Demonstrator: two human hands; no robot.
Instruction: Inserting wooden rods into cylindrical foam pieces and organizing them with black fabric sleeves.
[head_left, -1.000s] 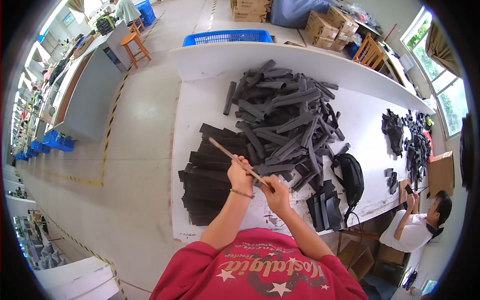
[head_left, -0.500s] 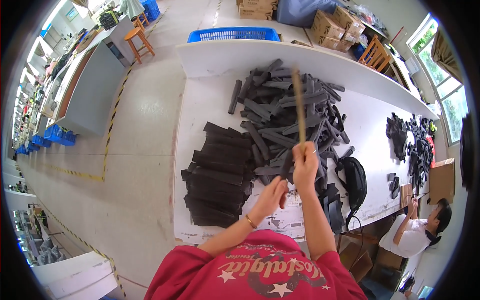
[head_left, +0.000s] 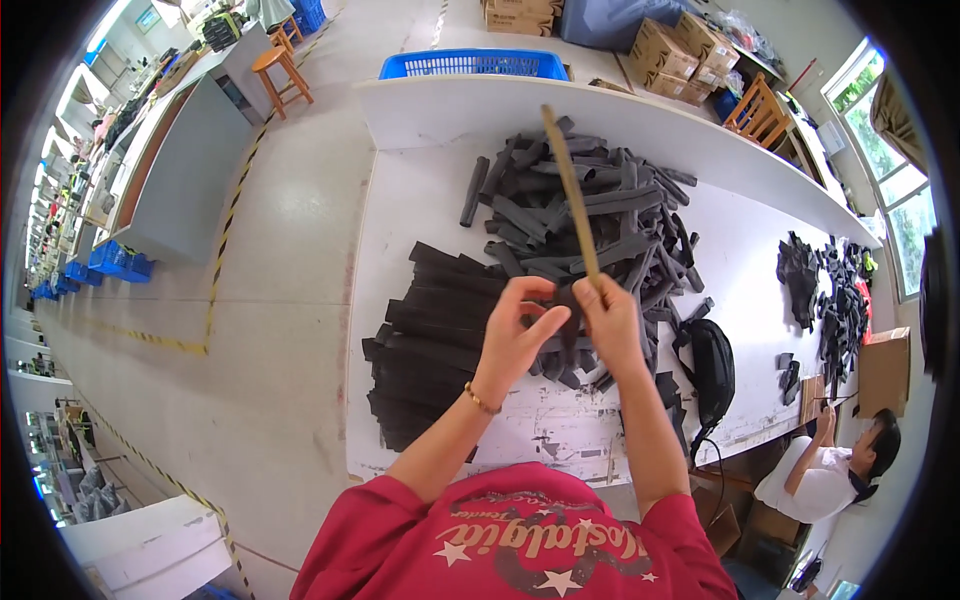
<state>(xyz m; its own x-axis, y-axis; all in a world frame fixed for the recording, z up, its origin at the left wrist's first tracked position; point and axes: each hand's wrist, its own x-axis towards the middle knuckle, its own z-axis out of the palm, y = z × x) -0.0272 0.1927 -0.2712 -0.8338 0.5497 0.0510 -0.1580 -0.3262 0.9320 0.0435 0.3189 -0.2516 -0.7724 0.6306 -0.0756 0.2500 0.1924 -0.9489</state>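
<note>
My right hand (head_left: pixel 612 322) is closed round the lower end of a thin wooden stick (head_left: pixel 568 185), which points up and away, leaning left over the pile. A dark piece of fabric (head_left: pixel 569 330) hangs beside that hand, at the stick's lower end; how it is held is hidden. Close to its left side is my left hand (head_left: pixel 512 335), its fingers curved and its thumb apart from them. Beyond both hands lies a heap of rolled dark grey fabric tubes (head_left: pixel 590 200). To the left, flat black fabric strips (head_left: pixel 430 340) are stacked in overlapping rows.
A white board (head_left: pixel 450 115) edges the table's far side, with a blue basket (head_left: pixel 470 65) behind it. At right lie a black bag (head_left: pixel 712 370) with a cord and more dark pieces (head_left: pixel 795 275). Another person (head_left: pixel 820 475) sits at the right, near a cardboard box (head_left: pixel 884 370).
The stick's upper end has swung left. My left hand has moved up and left, its fingers spreading from a pinch into a curve. My right hand stays nearly in place.
</note>
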